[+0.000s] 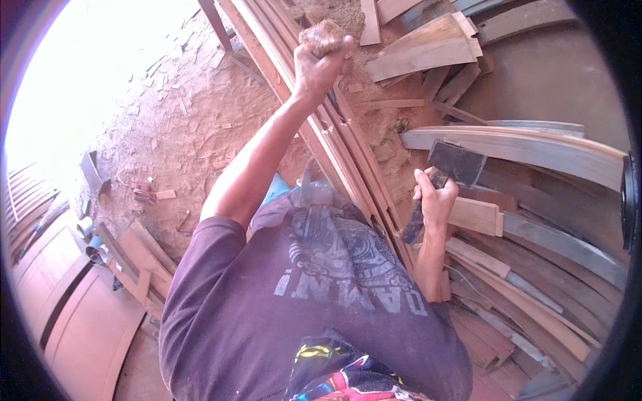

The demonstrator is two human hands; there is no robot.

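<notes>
My left hand (316,70) is stretched forward over the long wooden pieces (354,160), its fingers closed around a rough brown clump (324,37) that looks like wood shavings. Those pieces run slantwise from the far middle toward my right side, with grooves and slots cut along them. On the right, my right hand (438,197) grips the handle of a dark mallet (461,162). Its square, blackish head sits just beyond my fist, and the handle end points down toward the wood. A pale metal blade-like piece (305,187) shows near my shirt front.
Sawdust and chips cover the ground (194,120) at left. Stacked boards (548,154) and offcuts (428,50) crowd the right side. Wooden panels (93,327) lie at the lower left, beside a wooden frame (137,260).
</notes>
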